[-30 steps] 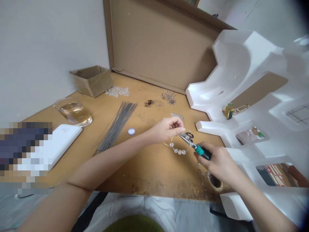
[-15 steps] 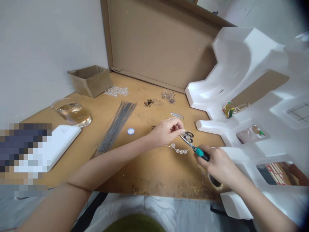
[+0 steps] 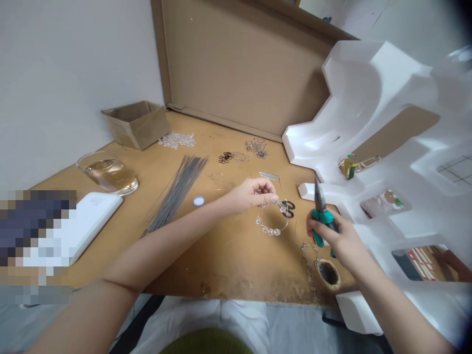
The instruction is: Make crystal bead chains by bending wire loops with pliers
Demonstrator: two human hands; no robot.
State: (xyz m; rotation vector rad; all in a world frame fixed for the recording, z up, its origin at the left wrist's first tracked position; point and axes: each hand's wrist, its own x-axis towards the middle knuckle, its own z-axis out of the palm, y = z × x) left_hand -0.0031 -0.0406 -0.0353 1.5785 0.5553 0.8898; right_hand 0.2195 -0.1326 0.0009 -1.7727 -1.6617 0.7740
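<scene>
My left hand point(image 3: 258, 192) pinches a wire loop strung with clear round beads point(image 3: 271, 231) above the table's middle. In my right hand point(image 3: 334, 231) is a pair of pliers point(image 3: 323, 214) with teal and black handles, jaws pointing up and away from the loop. Behind the loop lie black-handled scissors point(image 3: 287, 207) on the tabletop. Below the pliers, a small heap of clear beaded pieces point(image 3: 309, 253) sits beside a brown ring-shaped roll point(image 3: 328, 274).
Left of my forearm lie a bundle of grey wires point(image 3: 177, 196), a glass of liquid point(image 3: 110, 173) and a white box-like object point(image 3: 96, 221). Farther back are a cardboard box point(image 3: 138, 130), clear beads point(image 3: 177, 140) and black rings point(image 3: 225, 157). White foam packing point(image 3: 354, 88) borders the right.
My right hand has drawn the pliers off the wire loop and tipped their jaws upward. The beaded loop stays in my left hand, shifted slightly left.
</scene>
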